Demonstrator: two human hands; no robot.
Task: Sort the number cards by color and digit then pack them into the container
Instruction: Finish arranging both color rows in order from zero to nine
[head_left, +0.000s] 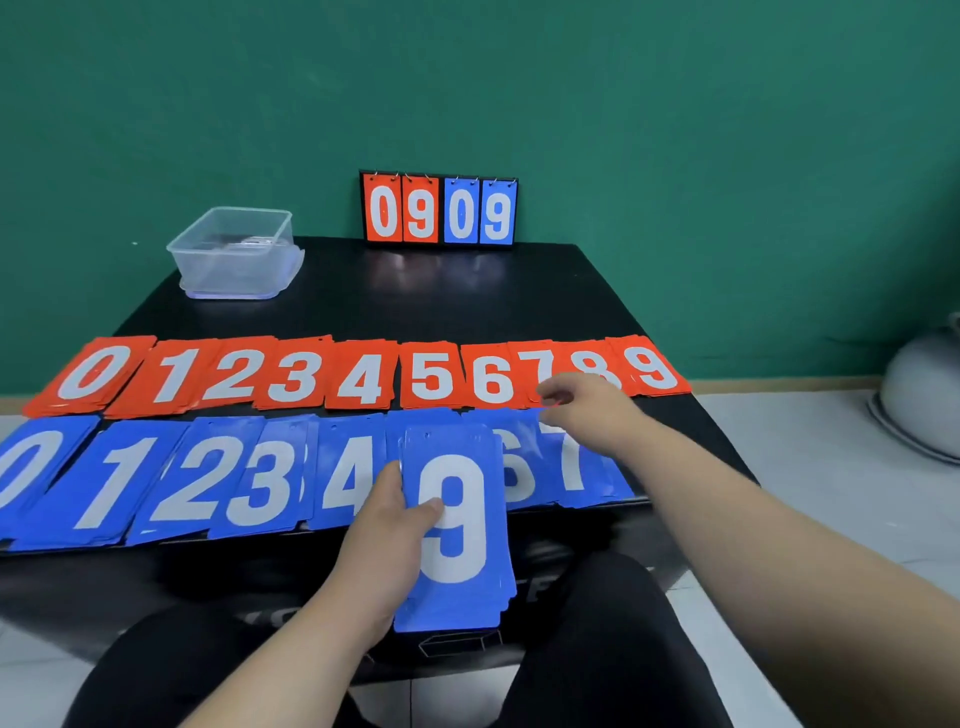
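On the black table (415, 301) a row of red number cards (358, 376) runs from 0 to 9. In front of it lies a row of blue number cards (156, 478), with 0 to 4, 6 and 7 showing. My left hand (387, 530) grips a stack of blue cards with a 9 on top (452, 525), held over the table's near edge with the thumb on the digit. My right hand (587, 410) reaches over the right end of the rows, above the red 7 and 8 and the blue 7, fingers loosely bent. Whether it holds anything is unclear.
A clear plastic container (236, 252) stands at the table's back left. A small flip scoreboard (439, 210) reading 0909 stands against the green wall at the back. My legs are under the near edge. A grey round object (919, 395) sits on the floor at right.
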